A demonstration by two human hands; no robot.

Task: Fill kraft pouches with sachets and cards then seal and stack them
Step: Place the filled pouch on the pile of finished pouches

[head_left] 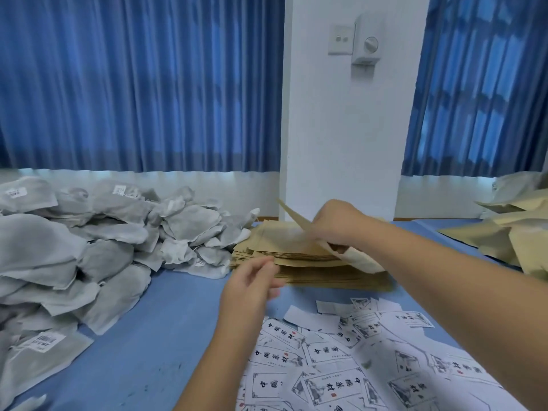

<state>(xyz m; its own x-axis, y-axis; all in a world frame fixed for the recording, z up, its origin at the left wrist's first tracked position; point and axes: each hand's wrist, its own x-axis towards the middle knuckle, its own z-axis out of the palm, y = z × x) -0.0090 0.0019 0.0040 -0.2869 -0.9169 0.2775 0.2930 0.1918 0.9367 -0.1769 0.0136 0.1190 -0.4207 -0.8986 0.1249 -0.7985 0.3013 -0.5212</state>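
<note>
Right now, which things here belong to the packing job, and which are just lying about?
Job: lifted pouch, pouch stack, sachet pile, printed cards, pouch heap at right.
Just there: blue curtains, wall switch, dial box.

Matt kraft-paper pouches, fibrous grey sachets

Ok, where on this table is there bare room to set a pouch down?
The bare blue table between the sachet pile and the scattered cards, in front of the kraft pouch stack. A thin strip lies between that stack and the pouch heap at right. Crowded elsewhere.
</note>
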